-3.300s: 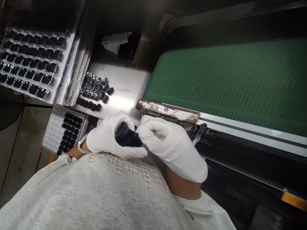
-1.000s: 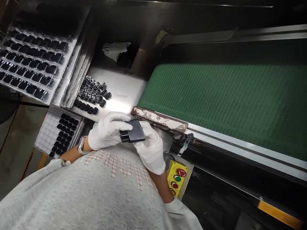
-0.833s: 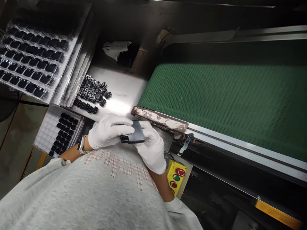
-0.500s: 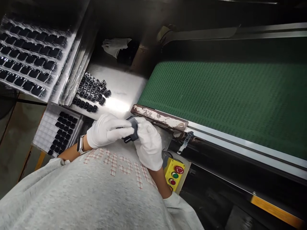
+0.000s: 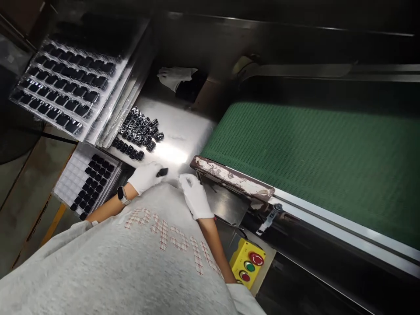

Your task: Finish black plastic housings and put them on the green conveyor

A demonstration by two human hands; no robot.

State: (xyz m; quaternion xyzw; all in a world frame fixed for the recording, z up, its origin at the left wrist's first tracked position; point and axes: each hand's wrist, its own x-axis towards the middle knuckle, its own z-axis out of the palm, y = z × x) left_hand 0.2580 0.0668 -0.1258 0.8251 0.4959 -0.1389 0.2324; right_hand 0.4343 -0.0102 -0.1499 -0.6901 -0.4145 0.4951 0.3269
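My left hand (image 5: 144, 177), in a white glove, grips a small black block-like part (image 5: 162, 172) at its fingertips, just over the near edge of the metal table (image 5: 197, 131). To its right and apart from it, my gloved right hand (image 5: 197, 197) has its thumb and fingers drawn together in a pinch. Whether anything sits in that pinch is too small to tell. Beyond my left hand, several glossy black parts (image 5: 141, 127) lie in rough rows on the table.
Stacked clear trays (image 5: 90, 127) of black pieces stand at the left, with a white tray (image 5: 70, 179) of smaller black pieces below. A green conveyor belt (image 5: 311, 157) runs to the right. Near it is a yellow button box (image 5: 243, 258). White and black gloves (image 5: 177, 78) lie at the back.
Both hands were together on a dark part; now they are apart, with the black part in my left hand only. The view has shifted, so the surroundings appear farther right and lower.
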